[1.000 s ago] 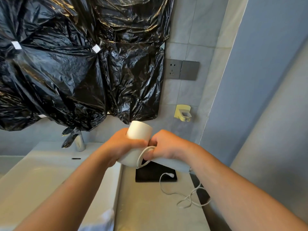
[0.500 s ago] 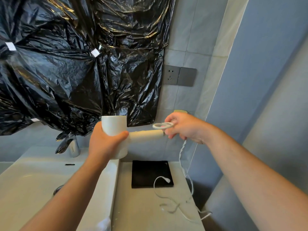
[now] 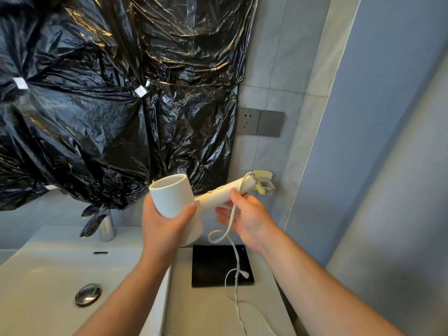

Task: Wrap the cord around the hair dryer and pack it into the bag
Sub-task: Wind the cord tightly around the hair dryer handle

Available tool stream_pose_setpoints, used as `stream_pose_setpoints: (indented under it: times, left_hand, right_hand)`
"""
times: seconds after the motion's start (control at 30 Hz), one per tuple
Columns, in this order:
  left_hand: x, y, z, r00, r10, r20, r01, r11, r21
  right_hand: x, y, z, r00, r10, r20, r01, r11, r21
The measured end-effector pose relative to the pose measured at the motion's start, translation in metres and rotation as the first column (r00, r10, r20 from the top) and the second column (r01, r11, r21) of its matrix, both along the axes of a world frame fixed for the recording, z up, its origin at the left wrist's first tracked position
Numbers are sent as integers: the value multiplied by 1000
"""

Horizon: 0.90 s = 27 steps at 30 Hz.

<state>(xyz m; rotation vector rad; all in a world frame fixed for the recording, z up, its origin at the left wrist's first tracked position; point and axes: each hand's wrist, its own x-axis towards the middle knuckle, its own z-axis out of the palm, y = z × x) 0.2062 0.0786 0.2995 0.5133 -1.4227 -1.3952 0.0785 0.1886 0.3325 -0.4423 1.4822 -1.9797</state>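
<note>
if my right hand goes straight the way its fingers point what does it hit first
Most likely the hair dryer, where handle meets barrel: the right hand points its fingers left at it. Depth is unclear; the left hand thumb sits close by.

Right hand (image 3: pixel 249 221) dropped from handle end, now opened under handle; cord (image 3: pixel 232 215) slack across palm; hair dryer (image 3: pixel 172 197) tilted.

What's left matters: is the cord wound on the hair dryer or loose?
Loose: cord hangs off the hair dryer handle, across the right hand, onto the counter.
</note>
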Motion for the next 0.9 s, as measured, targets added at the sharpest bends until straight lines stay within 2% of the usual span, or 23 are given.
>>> stream_pose_setpoints:
  times: [0.13, 0.23, 0.3, 0.37, 0.43, 0.53, 0.63, 0.7, 0.8, 0.9]
  left_hand:
    - [1, 1, -14, 991, -133, 15, 132, 990, 46]
    - [11, -13, -8, 962, -272, -31, 274, 954, 119]
    - [17, -22, 13, 959, -283, -19, 283, 954, 95]
    - [11, -27, 39, 951, -284, 119, 289, 957, -32]
    - [-2, -25, 64, 915, -328, 234, 359, 927, -108]
    - [-24, -15, 82, 891, -335, 307, 385, 916, -116]
    - [-34, -4, 87, 951, -250, 181, 264, 963, -58]
    - [-34, -4, 89, 966, -252, 60, 251, 968, 26]
    - [-33, -15, 88, 974, -221, -52, 225, 972, 71]
    - [-38, -19, 87, 986, -108, -124, 122, 987, 109]
  right_hand:
    - [3, -6, 8, 989, -93, -118, 90, 996, -26]
    - [0, -2, 18, 949, -88, -302, 102, 994, 33]
    - [0, 1, 24, 853, -1, -521, 103, 981, 167]
    - [8, 1, 29, 707, 138, -694, 94, 954, 285]
    - [18, -1, 30, 586, 265, -766, 51, 931, 361]
    - [28, -5, 28, 503, 367, -783, 21, 900, 436]
    - [31, -6, 24, 522, 333, -786, 43, 909, 414]
    - [26, -3, 22, 528, 280, -802, 100, 917, 385]
    - [16, 4, 17, 472, 192, -861, 224, 918, 327]
    - [16, 10, 12, 461, 111, -881, 256, 933, 252]
